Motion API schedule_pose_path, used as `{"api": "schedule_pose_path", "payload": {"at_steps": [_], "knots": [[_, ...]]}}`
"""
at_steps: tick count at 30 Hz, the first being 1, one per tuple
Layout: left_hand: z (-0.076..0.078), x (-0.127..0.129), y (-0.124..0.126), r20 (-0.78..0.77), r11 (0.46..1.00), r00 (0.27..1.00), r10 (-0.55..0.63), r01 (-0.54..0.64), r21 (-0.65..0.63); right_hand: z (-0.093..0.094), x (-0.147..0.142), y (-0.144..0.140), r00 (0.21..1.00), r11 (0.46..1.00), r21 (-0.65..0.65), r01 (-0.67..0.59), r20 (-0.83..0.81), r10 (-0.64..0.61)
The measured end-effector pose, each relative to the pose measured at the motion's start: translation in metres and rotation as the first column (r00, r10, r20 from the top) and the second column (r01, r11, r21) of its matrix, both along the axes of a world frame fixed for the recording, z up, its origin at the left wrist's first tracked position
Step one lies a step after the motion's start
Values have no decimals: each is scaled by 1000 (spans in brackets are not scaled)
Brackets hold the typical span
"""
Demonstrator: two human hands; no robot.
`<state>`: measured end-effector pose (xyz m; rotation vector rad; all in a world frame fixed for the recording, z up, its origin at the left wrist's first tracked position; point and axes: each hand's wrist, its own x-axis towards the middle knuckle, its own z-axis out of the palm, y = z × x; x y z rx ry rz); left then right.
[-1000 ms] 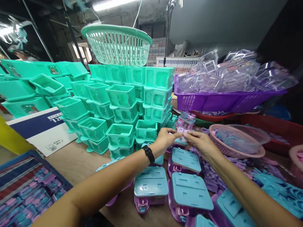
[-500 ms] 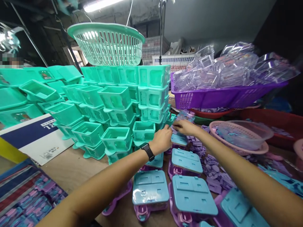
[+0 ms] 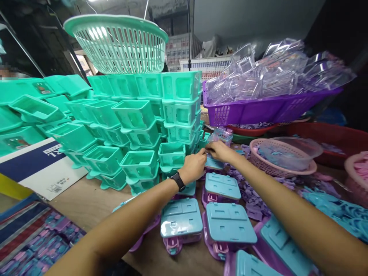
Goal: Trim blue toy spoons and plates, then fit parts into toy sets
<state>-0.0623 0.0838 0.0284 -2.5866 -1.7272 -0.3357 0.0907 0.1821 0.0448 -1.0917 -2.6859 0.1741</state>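
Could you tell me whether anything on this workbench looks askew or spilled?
Yes. Small purple plastic pieces lie strewn loose across the wooden table, and one teal plastic tub sits tilted on its stack. The round teal slatted basket rests upright.

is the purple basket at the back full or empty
Full. The purple basket is heaped above its rim with clear plastic shells.

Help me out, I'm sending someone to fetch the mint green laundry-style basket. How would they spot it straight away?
Find the big wall of stacked mint green tubs at the back left of the table. The round slatted basket sits on top of that stack, above everything else. Unlike the solid, boxy tubs beneath it, it is oval, open-weave, and has a wide rolled rim.
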Motion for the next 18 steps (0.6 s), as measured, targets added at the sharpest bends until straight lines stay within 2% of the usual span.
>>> {"api": "schedule_pose_path", "payload": {"at_steps": [5, 7, 8, 9, 10, 12, 15, 16, 18], "knots": [[8, 1, 0, 62, 1000, 998, 20, -19, -21, 8, 11, -18, 987, 995, 1, 101, -124, -101], [12, 6, 0, 250, 998, 967, 49, -39, -45, 9, 24, -31, 971, 989, 10, 150, -189, -145], [14, 9, 0, 404, 996, 913, 63, -31, -85, 9, 32, -38, 963, 986, 6, 168, -217, -162], [16, 12, -1, 569, 990, 818, 87, -5, -143, 8, 38, -47, 957, 984, -4, 177, -234, -173], [18, 15, -3, 714, 976, 688, 128, 41, -214, 7, 44, -56, 952, 984, -27, 176, -251, -177], [23, 18, -9, 868, 917, 423, 259, 174, -359, 6, 51, -75, 936, 985, -102, 142, -309, -167], [29, 18, -19, 867, 775, 133, 480, 399, -490, 7, 50, -100, 890, 987, -140, 82, -436, -136], [31, 17, -23, 839, 729, 69, 539, 462, -506, 8, 48, -106, 879, 990, -124, 70, -461, -120], [33, 14, -29, 781, 654, -9, 625, 553, -517, 9, 40, -114, 877, 994, -89, 63, -470, -97]]}}
